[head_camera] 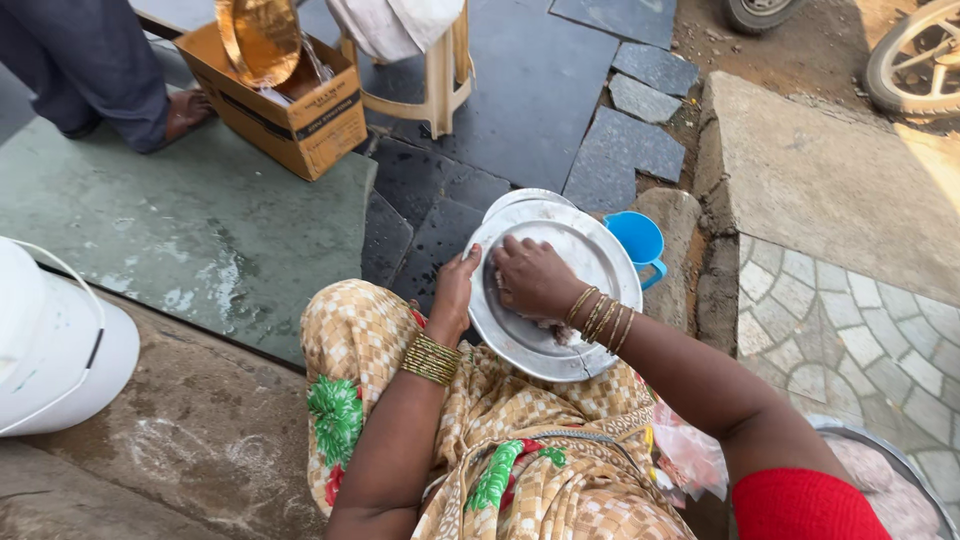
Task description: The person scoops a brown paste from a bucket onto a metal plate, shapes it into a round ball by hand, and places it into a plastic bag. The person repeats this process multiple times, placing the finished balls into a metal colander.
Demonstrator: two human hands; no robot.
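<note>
Wet stone paving (480, 110) lay under the work. Left hand (455, 295) gripped the rim of a round steel plate (590, 250) — fingers curled shut on its edge — while the right hand (535, 280) pressed flat inside it, fingers bunched, apparently on a scrubbing pad. A blue mug (640, 240) stood just beyond the fingertips; soapy metal could slip from that one-handed grip and knock it.

Bright daylight, sun striking from upper right, ground there washed out. Soft shadow over foreground. Mild sheen on steel plate (560, 290). Sharp focus, slight wide-angle stretch at edges.
</note>
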